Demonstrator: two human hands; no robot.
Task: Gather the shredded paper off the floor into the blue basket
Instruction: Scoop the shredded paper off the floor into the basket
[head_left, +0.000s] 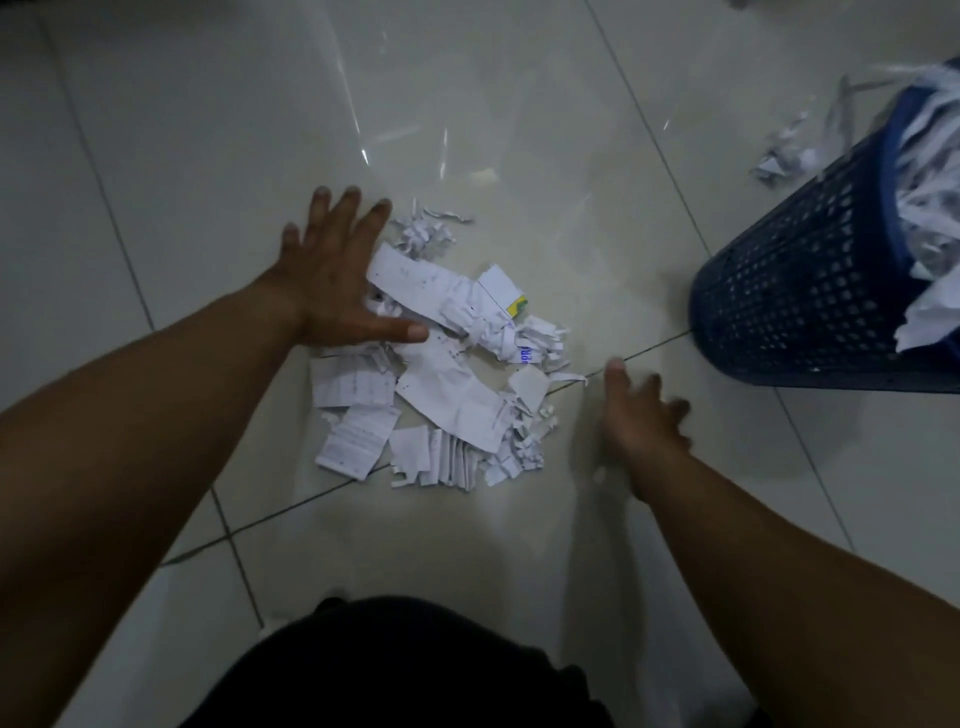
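A loose pile of white shredded paper (447, 364) lies on the pale tiled floor in the middle of the head view. My left hand (337, 275) lies flat with spread fingers on the pile's upper left edge, its thumb over a strip. My right hand (641, 415), blurred, hovers just right of the pile with fingers apart and nothing in it. The blue basket (795, 291), perforated and tilted, stands at the right, stuffed with shredded paper (930, 202) that spills over its rim.
More paper scraps (784, 150) lie on the floor behind the basket at the upper right. A small yellowish piece (485, 176) sits beyond the pile. My dark-clothed knee (395, 670) fills the bottom centre.
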